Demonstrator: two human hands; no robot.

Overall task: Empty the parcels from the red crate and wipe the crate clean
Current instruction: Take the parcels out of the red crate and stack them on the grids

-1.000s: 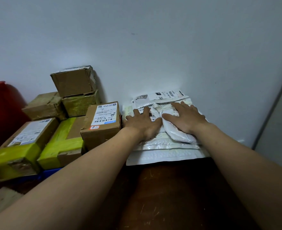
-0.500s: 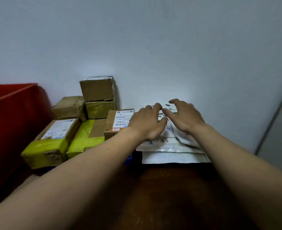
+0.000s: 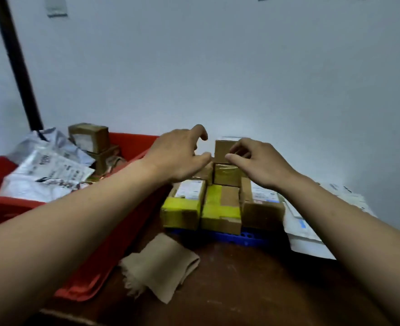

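The red crate (image 3: 133, 143) stands at the left and holds white mailer bags (image 3: 48, 175) and small brown boxes (image 3: 89, 137). Right of it, cardboard parcels with yellow tape (image 3: 220, 205) are stacked against the wall, and flat white mailers (image 3: 305, 229) lie at the right. My left hand (image 3: 180, 156) hovers above the crate's right wall, fingers loosely curled, holding nothing. My right hand (image 3: 260, 163) hangs in front of the top box (image 3: 222, 149) of the stack, fingers relaxed and empty. A beige cloth (image 3: 161, 264) lies folded on the brown table in front.
The parcels stand on a blue plastic grid (image 3: 236, 237). A white wall rises close behind everything, with a dark vertical pole (image 3: 17, 67) at the far left. Bare dark wooden tabletop (image 3: 253, 290) lies between my forearms.
Both hands have lifted off the white mailers and moved left. The view has swung left, bringing the crate and its contents into sight.
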